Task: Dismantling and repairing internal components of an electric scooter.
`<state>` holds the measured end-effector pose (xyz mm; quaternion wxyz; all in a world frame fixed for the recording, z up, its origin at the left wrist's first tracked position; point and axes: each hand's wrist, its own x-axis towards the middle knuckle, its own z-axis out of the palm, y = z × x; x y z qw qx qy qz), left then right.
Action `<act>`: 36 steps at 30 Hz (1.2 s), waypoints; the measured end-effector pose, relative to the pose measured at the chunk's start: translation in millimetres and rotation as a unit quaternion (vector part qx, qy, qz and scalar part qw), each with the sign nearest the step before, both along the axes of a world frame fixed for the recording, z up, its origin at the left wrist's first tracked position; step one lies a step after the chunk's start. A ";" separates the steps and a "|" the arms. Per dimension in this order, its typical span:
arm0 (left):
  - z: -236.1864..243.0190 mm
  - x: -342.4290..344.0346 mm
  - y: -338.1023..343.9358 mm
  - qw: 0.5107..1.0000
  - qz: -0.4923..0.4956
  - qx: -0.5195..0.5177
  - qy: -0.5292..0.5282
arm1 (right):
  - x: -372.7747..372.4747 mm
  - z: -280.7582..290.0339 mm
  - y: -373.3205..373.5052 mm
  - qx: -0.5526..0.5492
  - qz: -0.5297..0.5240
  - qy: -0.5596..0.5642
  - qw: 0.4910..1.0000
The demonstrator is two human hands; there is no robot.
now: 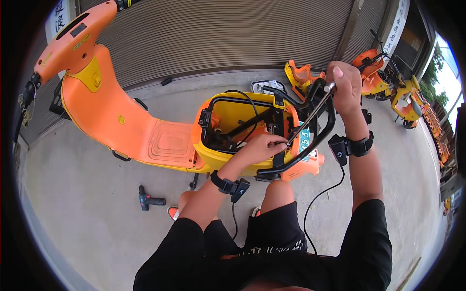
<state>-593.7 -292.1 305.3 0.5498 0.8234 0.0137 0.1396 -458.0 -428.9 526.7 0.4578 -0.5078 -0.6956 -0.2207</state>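
Observation:
An orange and yellow electric scooter (170, 140) stands across in front of me, its seat off and the open compartment (228, 156) showing black frame bars and a cable. My right hand (344, 87) is closed around the top of a long silver T-handle wrench (310, 116), which slants down to the rear of the compartment. At the wrench's lower end, my left hand (262, 148) pinches with thumb and fingers, beside the black rack bracket. What the tip sits on is hidden. A black tubular rear rack (330, 127) curves around beneath the right hand.
A cordless drill (151, 200) lies on the concrete floor left of my feet. Behind the scooter are a roller shutter (218, 39), a grey-white part (267, 87) and an orange-yellow body panel (301, 77). More partly stripped scooters (407, 104) stand at the far right. Cables hang from both wrist bands.

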 end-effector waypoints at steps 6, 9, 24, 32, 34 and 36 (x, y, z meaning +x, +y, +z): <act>-1.6 -2.1 -9.0 0.996 0.011 0.087 -0.034 | -4.9 4.0 10.6 -0.002 0.133 -0.039 0.990; -3.0 -2.2 -8.8 0.993 0.006 0.121 -0.017 | -8.5 7.2 13.0 0.002 0.145 -0.050 0.988; -2.9 -15.9 -12.9 0.978 0.074 0.192 -0.020 | -8.2 -38.8 16.1 0.082 0.242 0.199 0.946; -5.9 -12.5 -12.6 0.978 0.072 0.191 -0.028 | 0.0 -23.9 48.3 -0.091 0.768 0.315 0.550; -5.5 -11.8 -12.0 0.979 0.080 0.185 -0.017 | -2.0 -28.0 41.6 -0.073 0.694 0.382 0.606; -5.7 -10.6 -12.9 0.979 0.079 0.186 -0.018 | -1.4 -36.1 32.9 -0.032 0.627 0.408 0.663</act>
